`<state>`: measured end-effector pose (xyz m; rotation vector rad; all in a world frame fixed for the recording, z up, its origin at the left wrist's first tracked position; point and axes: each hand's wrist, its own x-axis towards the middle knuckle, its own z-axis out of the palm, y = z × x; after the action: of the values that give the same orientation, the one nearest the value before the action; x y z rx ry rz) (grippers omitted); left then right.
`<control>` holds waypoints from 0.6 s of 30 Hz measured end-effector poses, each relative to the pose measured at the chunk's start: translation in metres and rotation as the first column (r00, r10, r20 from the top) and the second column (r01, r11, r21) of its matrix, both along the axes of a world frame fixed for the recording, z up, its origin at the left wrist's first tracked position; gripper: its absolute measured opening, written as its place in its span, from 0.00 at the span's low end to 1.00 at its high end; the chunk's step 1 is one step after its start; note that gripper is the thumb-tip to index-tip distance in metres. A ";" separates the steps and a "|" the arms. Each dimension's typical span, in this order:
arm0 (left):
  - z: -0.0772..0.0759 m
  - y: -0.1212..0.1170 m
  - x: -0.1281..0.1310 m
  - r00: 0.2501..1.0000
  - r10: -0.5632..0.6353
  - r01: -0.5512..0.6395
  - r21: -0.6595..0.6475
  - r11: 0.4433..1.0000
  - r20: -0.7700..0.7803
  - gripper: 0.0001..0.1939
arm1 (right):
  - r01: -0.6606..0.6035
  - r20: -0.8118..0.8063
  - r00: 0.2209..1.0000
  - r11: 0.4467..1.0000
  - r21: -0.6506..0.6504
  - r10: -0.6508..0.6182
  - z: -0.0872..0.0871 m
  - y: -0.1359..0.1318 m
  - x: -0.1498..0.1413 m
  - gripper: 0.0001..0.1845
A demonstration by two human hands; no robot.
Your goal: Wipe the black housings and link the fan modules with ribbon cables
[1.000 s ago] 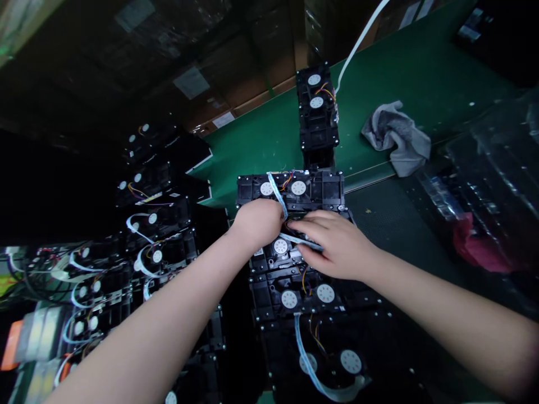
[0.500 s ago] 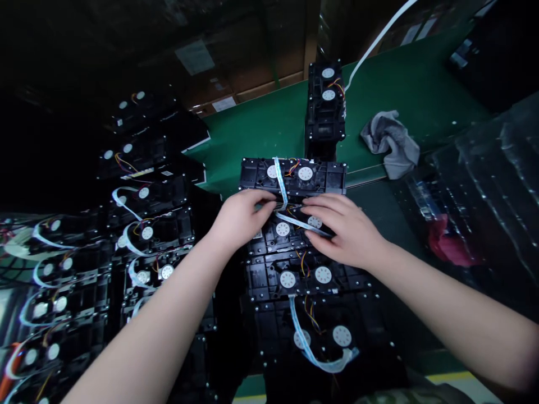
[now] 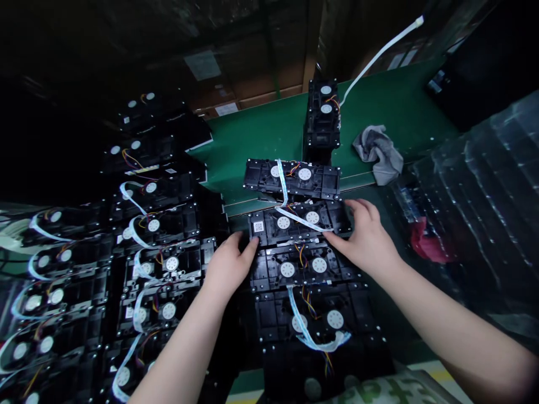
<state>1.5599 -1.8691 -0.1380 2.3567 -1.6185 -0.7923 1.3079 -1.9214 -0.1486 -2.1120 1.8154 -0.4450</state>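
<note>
In the head view, a black plastic module [image 3: 273, 223] with two white discs and a square code label lies in the middle row. My left hand [image 3: 231, 261] is at its left end, thumb on the front corner. Curled round the right end is my right hand [image 3: 370, 241], its thumb on the front edge by a blue-white flat ribbon cable [image 3: 305, 220]. That cable lies across the held module. Behind it, another black module [image 3: 322, 182] sits slightly askew, with a ribbon strip [image 3: 281, 180] over its top. My fingers' far sides are hidden.
More modules [image 3: 303, 269] stand close in front, one with a curled ribbon cable [image 3: 309, 339]. Rows of similar modules [image 3: 155, 224] fill the left. Behind are an upright module [image 3: 323, 120] with a white cable [image 3: 379, 56] and a grey cloth [image 3: 377, 151]. Clear plastic trays [image 3: 484, 185] are stacked right.
Both hands have moved apart, from the ribbon cable at the middle to the two ends of the module. The module behind has turned slightly askew. The camera view has shifted a little.
</note>
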 end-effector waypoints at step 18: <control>-0.043 -0.024 0.009 0.528 0.304 -0.518 -0.017 0.855 -0.793 0.20 | -0.172 0.465 0.884 0.960 0.221 0.051 -0.030 -0.050 0.012 0.35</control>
<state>1.5686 -1.8931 -0.1808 1.6913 -0.6825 -1.1669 1.3203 -1.9714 -0.1785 -1.7419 1.3898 -0.5839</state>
